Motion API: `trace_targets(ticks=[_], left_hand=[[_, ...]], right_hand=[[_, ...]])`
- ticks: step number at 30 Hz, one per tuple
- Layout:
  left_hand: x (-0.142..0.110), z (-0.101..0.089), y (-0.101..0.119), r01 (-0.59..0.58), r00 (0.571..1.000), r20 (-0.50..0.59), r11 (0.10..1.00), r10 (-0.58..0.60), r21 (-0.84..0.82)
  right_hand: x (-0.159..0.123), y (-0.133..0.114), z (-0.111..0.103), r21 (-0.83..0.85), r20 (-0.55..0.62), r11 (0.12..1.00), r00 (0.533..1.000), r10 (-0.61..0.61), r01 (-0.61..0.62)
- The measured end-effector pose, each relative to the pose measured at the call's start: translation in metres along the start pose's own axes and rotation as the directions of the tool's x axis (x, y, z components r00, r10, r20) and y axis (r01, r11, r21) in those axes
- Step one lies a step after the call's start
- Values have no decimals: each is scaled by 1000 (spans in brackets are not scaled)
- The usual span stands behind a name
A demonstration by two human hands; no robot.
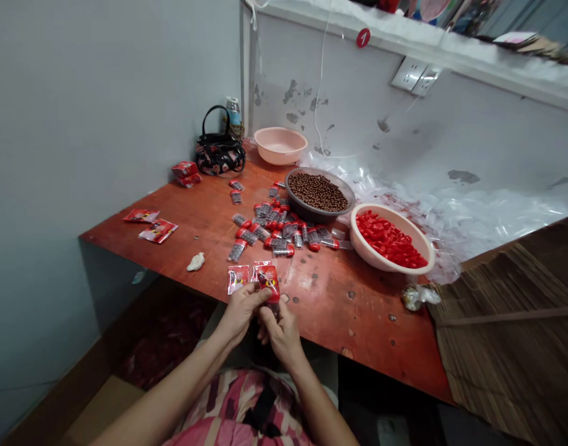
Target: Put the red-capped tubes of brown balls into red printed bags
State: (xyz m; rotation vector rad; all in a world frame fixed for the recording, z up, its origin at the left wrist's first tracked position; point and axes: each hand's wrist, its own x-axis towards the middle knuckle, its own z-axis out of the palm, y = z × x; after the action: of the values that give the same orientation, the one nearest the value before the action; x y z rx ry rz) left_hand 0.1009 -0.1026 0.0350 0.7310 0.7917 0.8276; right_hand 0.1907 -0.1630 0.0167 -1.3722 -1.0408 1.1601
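My left hand (241, 311) is closed, its thumb and fingers pinching a small red packet (270, 284) with a printed picture. Just under the packet's lower edge is my right hand (282, 334), fingers curled; what they hold, if anything, is hidden. Two more packets lie at the table edge by my left fingertips, one a red and silver packet (238, 278). Beyond my hands spreads a pile of small clear tubes with red caps (260, 231), filled with dark balls.
A grey bowl of brown balls (317, 192), a pink bowl of red caps (389, 238) and another pink basin (280, 145) stand on the red table (209, 214). Clear tubes (497, 217) heap along the wall. Stacked cardboard (516, 334) is right; a handbag (220, 152) sits behind left.
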Motion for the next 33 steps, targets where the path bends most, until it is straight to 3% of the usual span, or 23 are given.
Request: trace_targets(ticks=[4,9,11,16,22,29,33], left_hand=[[2,-3,-1,40,996,71,995,-46,88],[0,-4,12,88,954,269,984,-128,155],[1,-4,13,96,944,297,979,-147,179],[7,-8,5,40,984,159,973,-78,227],[8,-7,6,82,997,-4,996,-82,27],[8,0,-2,43,994,-93,996,-50,-78],[6,-3,2,19,1000,4,1000,-19,-3]], right_hand=[[1,3,-5,-47,-27,999,999,-21,20],[3,4,-11,200,190,969,976,104,-143],[3,3,-13,203,206,964,970,127,-169],[3,1,-13,-17,-36,997,997,70,-70],[1,4,-15,300,-28,953,998,51,-40],[-4,11,-4,173,-268,983,963,-6,54],[-2,10,-4,363,-144,932,987,69,-12]])
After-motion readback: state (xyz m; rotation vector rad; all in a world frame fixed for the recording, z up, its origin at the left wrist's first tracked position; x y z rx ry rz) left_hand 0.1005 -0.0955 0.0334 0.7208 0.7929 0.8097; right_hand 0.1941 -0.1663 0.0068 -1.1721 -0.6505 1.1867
